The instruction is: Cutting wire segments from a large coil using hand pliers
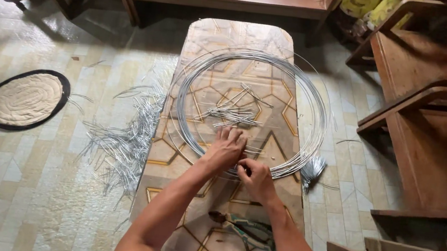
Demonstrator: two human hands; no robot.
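— Any packages, labels, signs or screens here?

— Only one likely package: a yellow bag [370,3] at the top right corner, tucked between the wooden furniture along the back and the wooden bench on the right.

— Shape and colours?

— Soft and crumpled, bright yellow, with a dark green print on its front. A second yellow fold sits just beside it on the right; whether that is the same bag or another, I cannot tell.

— Anything else?

— A green thing lies at the top left corner, too cut off to name. No labels, signs or screens show.
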